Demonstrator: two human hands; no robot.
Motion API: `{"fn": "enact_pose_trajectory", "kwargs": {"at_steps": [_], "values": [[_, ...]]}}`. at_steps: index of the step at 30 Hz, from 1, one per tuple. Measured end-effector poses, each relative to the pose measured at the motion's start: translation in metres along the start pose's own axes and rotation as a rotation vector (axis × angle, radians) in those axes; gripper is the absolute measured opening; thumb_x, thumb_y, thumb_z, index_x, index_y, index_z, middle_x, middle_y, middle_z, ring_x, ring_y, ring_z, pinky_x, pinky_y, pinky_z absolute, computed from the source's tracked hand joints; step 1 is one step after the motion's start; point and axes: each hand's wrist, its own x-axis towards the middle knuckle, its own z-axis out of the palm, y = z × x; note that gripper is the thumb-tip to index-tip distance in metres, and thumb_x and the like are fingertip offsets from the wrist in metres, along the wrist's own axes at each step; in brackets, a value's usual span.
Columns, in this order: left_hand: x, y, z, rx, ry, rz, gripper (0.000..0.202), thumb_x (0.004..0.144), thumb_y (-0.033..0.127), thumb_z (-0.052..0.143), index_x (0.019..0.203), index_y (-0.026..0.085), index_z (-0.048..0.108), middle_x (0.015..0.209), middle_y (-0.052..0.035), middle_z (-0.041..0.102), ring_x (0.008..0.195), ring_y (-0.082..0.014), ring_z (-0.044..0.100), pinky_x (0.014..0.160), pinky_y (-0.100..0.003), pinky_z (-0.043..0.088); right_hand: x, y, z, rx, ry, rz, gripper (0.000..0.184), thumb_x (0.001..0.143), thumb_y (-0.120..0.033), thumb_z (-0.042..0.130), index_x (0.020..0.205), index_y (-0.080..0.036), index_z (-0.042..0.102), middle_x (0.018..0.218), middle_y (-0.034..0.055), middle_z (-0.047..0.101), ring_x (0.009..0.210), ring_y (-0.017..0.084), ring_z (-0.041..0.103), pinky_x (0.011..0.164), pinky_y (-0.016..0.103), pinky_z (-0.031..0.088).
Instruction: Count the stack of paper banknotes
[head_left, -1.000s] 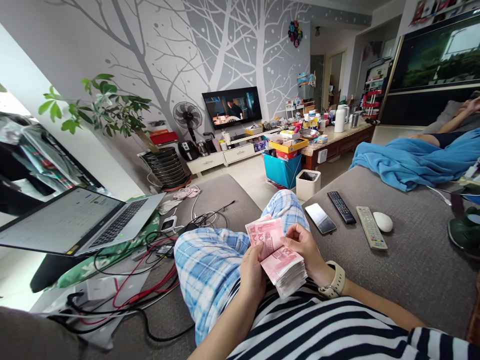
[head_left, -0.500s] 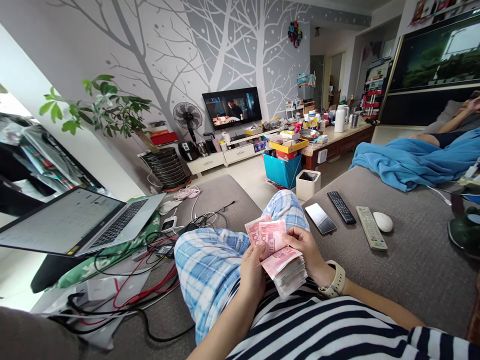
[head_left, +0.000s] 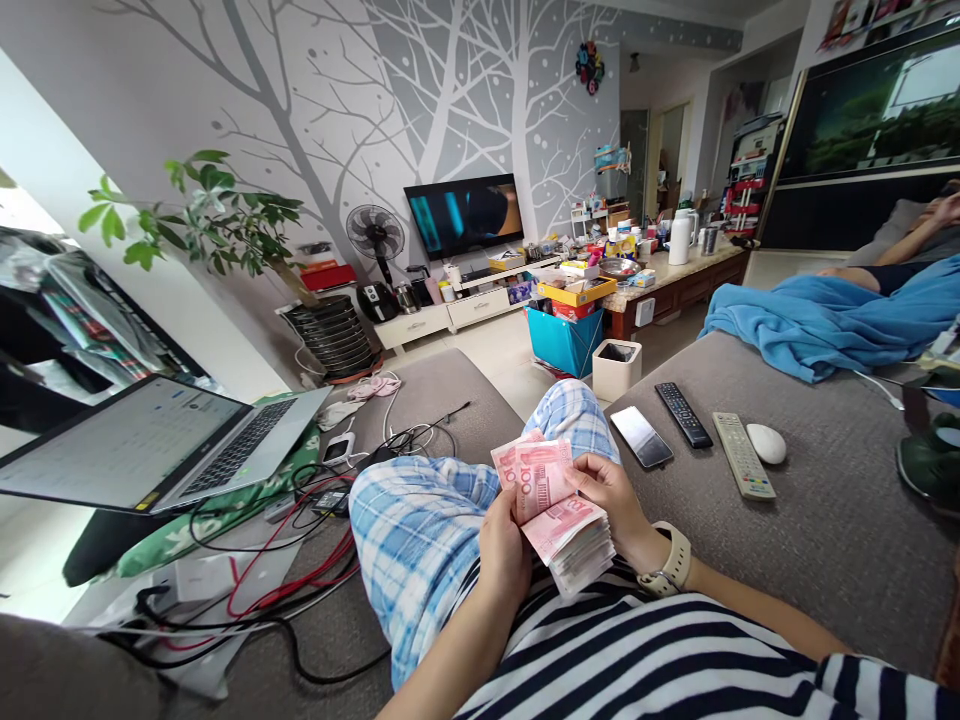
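Item: stack of banknotes (head_left: pixel 571 540), thick and loose, with no band visible.
Position: held over the lap above the plaid trousers (head_left: pixel 420 520), just in front of the striped shirt (head_left: pixel 600 650), not touching the sofa (head_left: pixel 825 520).
Appearance: pink-red paper with pale cut edges showing as layers. The top few notes are lifted and fanned toward the knee.
Left hand (head_left: pixel 504 550): closed on the near-left edge, thumb across the lifted notes.
Right hand (head_left: pixel 615 505): wrapped round the right side, fingers on the raised notes, watch (head_left: pixel 667 565) at the wrist.
Handling (judged): light and limp. The sheets slide on each other and would probably spill under a slack grip.
Grip point (judged): pinch the full thickness at one short end.
Nearby: phone (head_left: pixel 640 436) and black remote (head_left: pixel 683 414) on the sofa, well apart from the hands.
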Motion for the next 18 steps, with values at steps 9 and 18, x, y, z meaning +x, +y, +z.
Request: {"fn": "enact_pose_trajectory", "kwargs": {"at_steps": [9,18], "values": [[-0.0013,-0.0001,0.0006,0.033,0.057,0.015,0.014,0.071,0.024,0.063,0.076,0.012,0.069,0.072,-0.0047,0.071,0.063,-0.0172,0.064,0.064,-0.029,0.052,-0.0022,-0.0051,0.0014,0.044,-0.007,0.046,0.03,0.071,-0.045,0.072,0.065,-0.019,0.06,0.061,-0.0025,0.052,0.057,0.013,0.042,0.056,0.027,0.033],[-0.0003,-0.0025,-0.0029,0.071,0.006,0.031,0.021,0.067,0.031,0.069,0.076,0.012,0.07,0.073,-0.0071,0.072,0.068,-0.0207,0.065,0.066,-0.031,0.051,-0.0017,-0.0011,0.0004,0.04,-0.007,0.036,0.03,0.073,-0.045,0.072,0.064,-0.018,0.059,0.06,-0.0031,0.05,0.058,0.013,0.041,0.056,0.026,0.032]]}}
